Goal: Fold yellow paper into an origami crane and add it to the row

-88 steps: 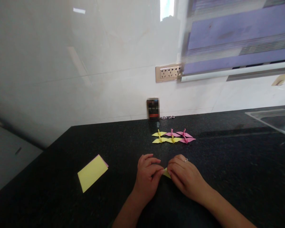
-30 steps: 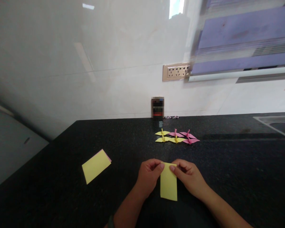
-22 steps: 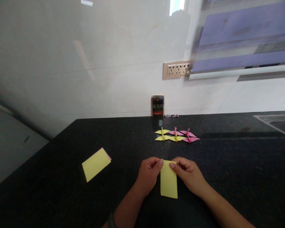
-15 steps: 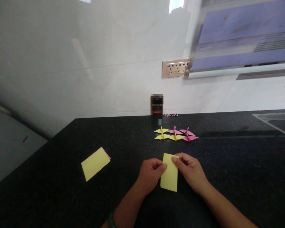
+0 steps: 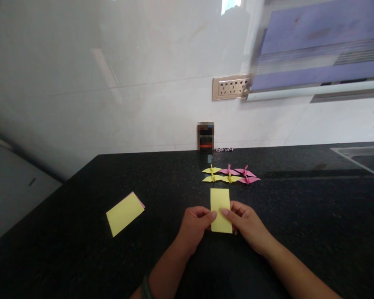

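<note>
Between my two hands is a yellow sheet of paper (image 5: 220, 200), a narrow upright rectangle that looks folded in half. My left hand (image 5: 197, 224) pinches its left edge, thumb on the front and fingers behind. On the opposite edge my right hand (image 5: 248, 224) grips it the same way, its thumb lying over the lower middle. Just beyond the paper, folded paper cranes stand in two rows: yellow cranes (image 5: 213, 178) on the left and pink cranes (image 5: 248, 180) on the right. The fingertips behind the sheet are mostly hidden.
A stack of yellow paper (image 5: 125, 214) with a pink edge showing lies left on the black countertop (image 5: 65, 249). By the wall stand a blurred dark object (image 5: 206, 138) and a small beaded strip (image 5: 224, 150). A sink (image 5: 367, 162) is at far right, with sockets (image 5: 232, 87) above.
The yellow paper has shifted away from me, toward the cranes, and stands straighter. My right thumb has moved from its top corner down to its lower middle.
</note>
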Available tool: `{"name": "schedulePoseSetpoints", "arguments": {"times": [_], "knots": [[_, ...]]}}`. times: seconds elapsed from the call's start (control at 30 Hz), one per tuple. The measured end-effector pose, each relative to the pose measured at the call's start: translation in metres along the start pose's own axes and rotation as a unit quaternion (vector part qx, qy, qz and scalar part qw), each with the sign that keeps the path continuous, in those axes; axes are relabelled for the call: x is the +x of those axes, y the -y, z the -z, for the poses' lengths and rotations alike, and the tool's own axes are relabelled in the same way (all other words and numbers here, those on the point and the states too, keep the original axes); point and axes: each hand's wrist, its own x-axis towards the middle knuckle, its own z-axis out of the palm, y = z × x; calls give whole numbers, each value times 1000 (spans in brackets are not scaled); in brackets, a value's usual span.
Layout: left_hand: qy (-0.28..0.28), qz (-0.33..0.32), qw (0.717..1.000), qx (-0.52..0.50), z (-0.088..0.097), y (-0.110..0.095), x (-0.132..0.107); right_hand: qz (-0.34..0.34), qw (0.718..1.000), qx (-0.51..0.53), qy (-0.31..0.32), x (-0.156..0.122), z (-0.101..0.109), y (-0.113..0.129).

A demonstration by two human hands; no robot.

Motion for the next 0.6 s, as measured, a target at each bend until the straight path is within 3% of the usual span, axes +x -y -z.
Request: {"name": "schedulePoseSetpoints", "arguments": {"times": [0.1, 0.6], "knots": [[-6, 9, 999, -37, 0, 0, 1, -14, 999, -21, 35, -1, -4, 1], [-32, -1, 998, 52, 1, -3, 1, -35, 998, 24, 35, -1, -5, 7]]}}
